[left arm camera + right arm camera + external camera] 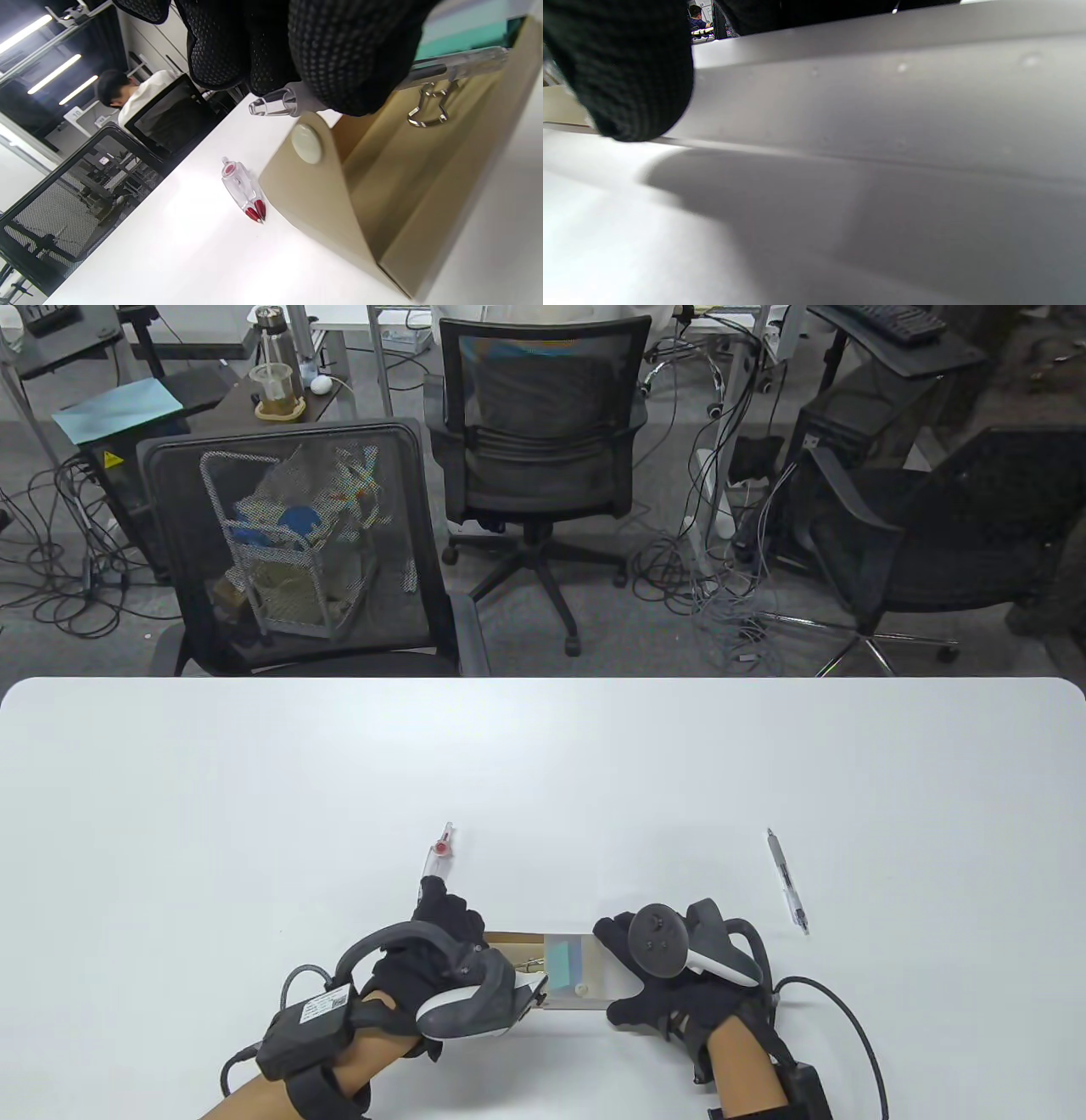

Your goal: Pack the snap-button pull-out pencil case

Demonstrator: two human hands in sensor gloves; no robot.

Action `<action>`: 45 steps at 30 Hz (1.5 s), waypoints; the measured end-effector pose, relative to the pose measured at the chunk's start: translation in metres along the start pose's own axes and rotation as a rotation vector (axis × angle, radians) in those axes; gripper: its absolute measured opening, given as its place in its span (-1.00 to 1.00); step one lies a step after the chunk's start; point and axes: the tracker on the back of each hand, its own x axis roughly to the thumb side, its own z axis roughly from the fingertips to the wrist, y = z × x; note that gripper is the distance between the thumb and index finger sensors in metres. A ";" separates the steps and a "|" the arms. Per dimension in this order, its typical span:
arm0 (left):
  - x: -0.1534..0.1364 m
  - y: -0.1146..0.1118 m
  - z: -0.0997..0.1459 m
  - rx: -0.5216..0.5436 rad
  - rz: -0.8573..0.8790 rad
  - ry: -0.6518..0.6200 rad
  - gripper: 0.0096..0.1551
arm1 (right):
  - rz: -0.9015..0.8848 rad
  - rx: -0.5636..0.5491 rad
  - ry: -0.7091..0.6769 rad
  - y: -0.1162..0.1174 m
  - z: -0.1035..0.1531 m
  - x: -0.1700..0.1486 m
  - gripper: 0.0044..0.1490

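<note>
Now the left hand has its grip clamped on a clear pen, feeding it into the open pencil case near the table's front edge. Keep it level and lengthwise (the tray is narrow) while the right hand holds the case steady.

left hand fingers curled in a grip, right hand palm down, fingers spread

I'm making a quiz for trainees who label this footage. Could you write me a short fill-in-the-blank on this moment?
1. The left hand holds a clear ____ over the tan pencil case.
2. The case's round snap button is ____ in colour.
3. The red-tipped clear item lies on the ____.
4. The right hand is at the case's ____ end.

Missing words: pen; white; table; right
</note>
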 end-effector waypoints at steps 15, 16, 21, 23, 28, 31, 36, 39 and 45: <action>0.003 -0.030 -0.027 -0.140 0.248 -0.054 -0.50 | 0.001 0.001 0.001 0.000 0.000 0.000 0.21; 0.002 -0.031 -0.027 -0.140 0.258 -0.054 -0.50 | 0.001 0.001 0.001 0.000 0.000 0.000 0.21; -0.004 -0.034 -0.028 -0.148 0.298 -0.050 -0.48 | 0.001 0.002 0.001 0.000 0.000 0.000 0.21; -0.012 -0.033 -0.027 -0.138 0.343 -0.036 -0.43 | -0.002 0.002 0.000 0.000 0.000 0.000 0.21; -0.051 -0.029 -0.027 -0.106 0.565 0.072 -0.36 | -0.003 0.002 0.001 0.000 0.000 0.000 0.21; -0.078 -0.031 -0.031 -0.112 0.698 0.188 -0.30 | -0.001 0.002 0.002 0.000 0.000 0.000 0.21; -0.117 -0.052 -0.047 -0.183 0.943 0.388 -0.16 | -0.003 0.002 0.001 0.000 -0.001 0.000 0.21; -0.127 -0.069 -0.058 -0.255 1.004 0.489 -0.12 | -0.005 0.003 0.001 0.000 -0.001 -0.001 0.21; -0.127 -0.099 -0.085 -0.427 1.020 0.623 -0.06 | -0.005 0.004 0.001 0.000 -0.001 -0.001 0.21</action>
